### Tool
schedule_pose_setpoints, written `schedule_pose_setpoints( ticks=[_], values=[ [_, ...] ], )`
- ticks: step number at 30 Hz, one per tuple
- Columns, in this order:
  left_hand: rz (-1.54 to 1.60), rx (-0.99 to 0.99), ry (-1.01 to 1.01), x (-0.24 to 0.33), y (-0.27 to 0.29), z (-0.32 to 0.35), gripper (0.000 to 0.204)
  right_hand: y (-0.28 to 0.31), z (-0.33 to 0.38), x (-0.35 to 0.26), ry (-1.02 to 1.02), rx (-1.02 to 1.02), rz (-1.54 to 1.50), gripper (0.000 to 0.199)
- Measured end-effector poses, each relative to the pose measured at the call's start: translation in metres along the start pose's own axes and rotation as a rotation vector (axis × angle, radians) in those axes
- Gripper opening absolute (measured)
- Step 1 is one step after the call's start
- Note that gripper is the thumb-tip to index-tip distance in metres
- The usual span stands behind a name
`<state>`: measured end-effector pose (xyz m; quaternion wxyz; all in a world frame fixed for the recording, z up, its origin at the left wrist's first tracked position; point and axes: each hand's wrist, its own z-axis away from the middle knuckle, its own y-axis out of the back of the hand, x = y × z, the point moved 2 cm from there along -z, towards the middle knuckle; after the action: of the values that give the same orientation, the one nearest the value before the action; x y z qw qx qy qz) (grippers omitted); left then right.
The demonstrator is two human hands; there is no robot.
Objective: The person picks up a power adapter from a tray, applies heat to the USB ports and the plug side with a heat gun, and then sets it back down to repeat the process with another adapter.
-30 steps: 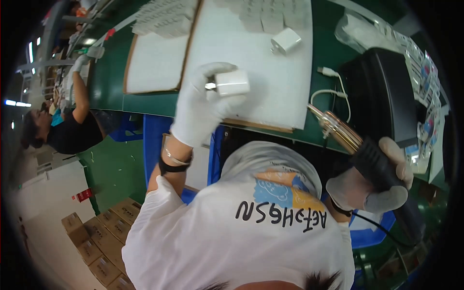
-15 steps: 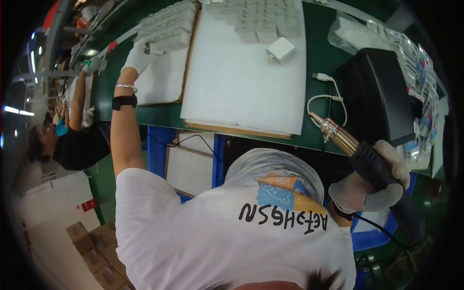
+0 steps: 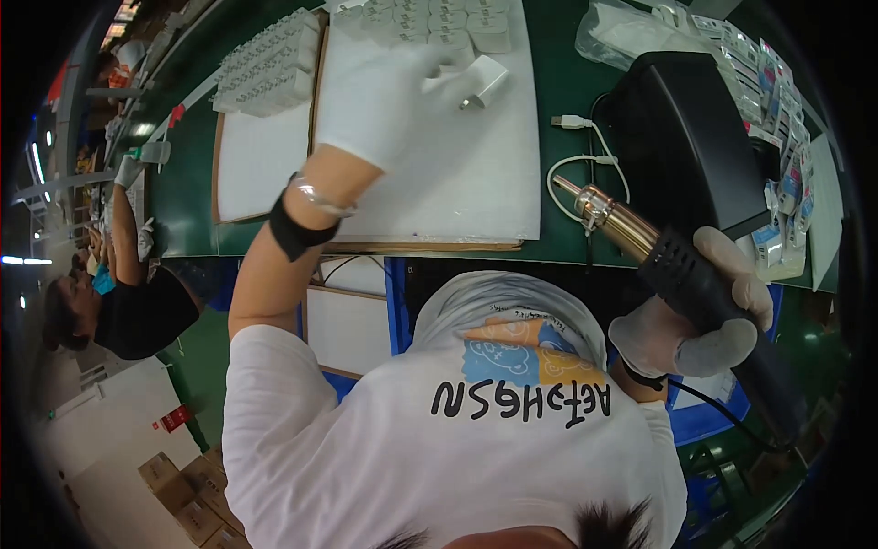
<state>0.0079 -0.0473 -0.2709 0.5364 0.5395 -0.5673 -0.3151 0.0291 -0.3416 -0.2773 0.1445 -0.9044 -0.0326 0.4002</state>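
My left hand, in a white glove, reaches over the white sheet with fingers spread toward a single white plug adapter; whether it touches the adapter is unclear. My right hand, also gloved, grips the black handle of a heat gun whose metal nozzle points up-left over the table edge. Rows of white adapters line the far end of the sheet.
A second board with several white adapters lies to the left. A black box and a white cable sit right of the sheet. Small packets lie at far right. Another person works at left.
My left hand has swung from the left board, where it reached half a second ago, back to the right over the white sheet near the lone adapter. The heat gun stays put.
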Motion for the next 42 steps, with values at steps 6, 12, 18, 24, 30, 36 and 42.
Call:
schedule_pose_setpoints(
  ticks=[6,12,18,24,30,36,42],
  values=[
    [-0.425,-0.036,-0.048,0.013,-0.046,-0.011,0.042,0.007,0.002,-0.004,-0.001,0.027,0.085,0.037],
    [-0.026,-0.079,-0.086,0.018,-0.026,0.012,0.04,0.011,0.003,0.001,-0.096,0.024,-0.188,0.032],
    [1.024,-0.079,0.171,0.025,-0.018,0.077,0.057,0.014,-0.002,-0.006,-0.174,-0.034,-0.143,0.021],
    [1.058,-0.091,0.269,0.037,-0.021,0.104,0.06,0.016,-0.012,0.0,0.226,-0.43,0.263,0.022],
    [1.097,-0.097,0.3,0.045,-0.03,0.115,0.057,0.022,-0.006,-0.003,0.382,-0.497,0.359,0.023],
    [1.108,-0.137,0.35,0.051,-0.034,0.116,0.056,0.053,-0.006,-0.004,0.367,-0.514,0.386,0.024],
    [1.062,-0.127,0.299,0.051,-0.037,0.115,0.056,0.059,-0.005,0.001,0.369,-0.521,0.401,0.025]
  ],
)
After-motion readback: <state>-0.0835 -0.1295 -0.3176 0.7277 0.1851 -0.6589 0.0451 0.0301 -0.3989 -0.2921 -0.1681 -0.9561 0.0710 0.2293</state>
